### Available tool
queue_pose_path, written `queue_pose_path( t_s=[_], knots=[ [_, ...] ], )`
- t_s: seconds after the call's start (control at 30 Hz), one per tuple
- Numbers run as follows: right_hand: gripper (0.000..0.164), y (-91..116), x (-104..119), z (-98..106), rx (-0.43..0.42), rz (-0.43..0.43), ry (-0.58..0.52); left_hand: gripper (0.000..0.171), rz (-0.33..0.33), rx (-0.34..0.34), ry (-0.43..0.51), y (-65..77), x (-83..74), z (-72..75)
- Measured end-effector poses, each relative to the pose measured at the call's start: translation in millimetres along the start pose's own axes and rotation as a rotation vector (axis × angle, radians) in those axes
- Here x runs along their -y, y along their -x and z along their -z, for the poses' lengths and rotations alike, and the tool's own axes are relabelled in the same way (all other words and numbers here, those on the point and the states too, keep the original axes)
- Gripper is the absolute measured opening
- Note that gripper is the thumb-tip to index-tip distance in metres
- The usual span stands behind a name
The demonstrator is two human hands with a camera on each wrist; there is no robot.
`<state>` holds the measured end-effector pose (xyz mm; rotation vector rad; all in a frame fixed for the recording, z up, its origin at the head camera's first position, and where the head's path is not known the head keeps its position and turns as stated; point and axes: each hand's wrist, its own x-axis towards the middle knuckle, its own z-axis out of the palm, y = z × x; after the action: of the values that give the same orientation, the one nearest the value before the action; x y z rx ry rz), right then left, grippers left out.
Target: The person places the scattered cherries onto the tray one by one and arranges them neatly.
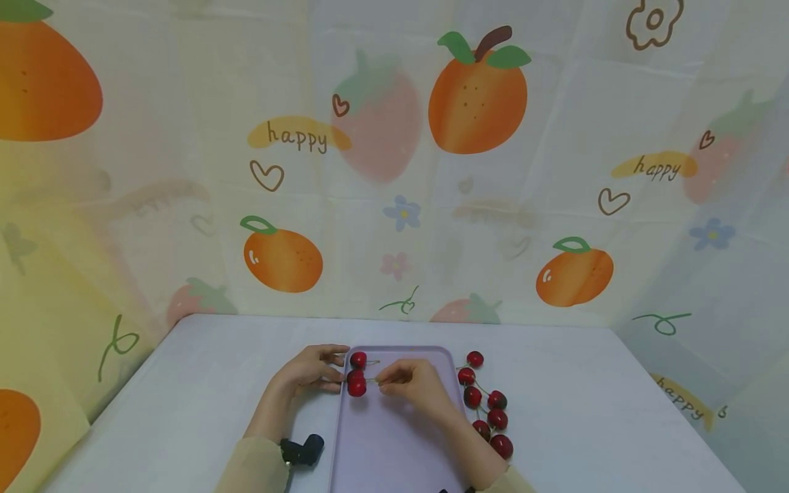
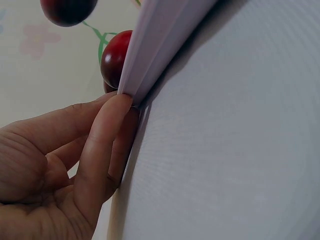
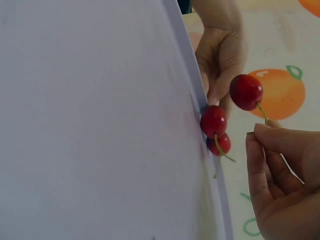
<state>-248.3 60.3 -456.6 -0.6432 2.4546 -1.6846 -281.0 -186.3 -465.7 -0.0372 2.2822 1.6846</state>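
Note:
By its green stem, my right hand (image 1: 419, 392) pinches a red cherry (image 3: 246, 92) between thumb and fingertips, over the tray's left side. Two more cherries, an upper one (image 1: 358, 360) and a lower one (image 1: 354, 375), sit against the left rim of the pale lilac tray (image 1: 394, 438). Along that rim, near the far left corner, my left hand (image 1: 311, 368) holds the tray's edge. The left wrist view shows the thumb (image 2: 102, 135) and fingertips meeting at the rim, with a dark red cherry (image 2: 116, 57) just behind it.
Right of the tray, several cherries with stems lie on the white table (image 1: 592, 411), among them a near one (image 1: 502, 447) close to my right forearm. A fruit-print curtain (image 1: 394, 239) hangs behind the table. A black wrist camera (image 1: 305, 450) is on my left wrist.

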Motion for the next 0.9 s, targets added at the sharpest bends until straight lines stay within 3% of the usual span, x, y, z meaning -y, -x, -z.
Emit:
queue_pose_path(
  t_s=[0.9],
  knots=[
    [0.013, 3, -5, -12, 0.093, -0.047, 0.028, 0.058, -0.003, 0.013, 0.015, 3.1, -3.0, -0.6]
  ],
)
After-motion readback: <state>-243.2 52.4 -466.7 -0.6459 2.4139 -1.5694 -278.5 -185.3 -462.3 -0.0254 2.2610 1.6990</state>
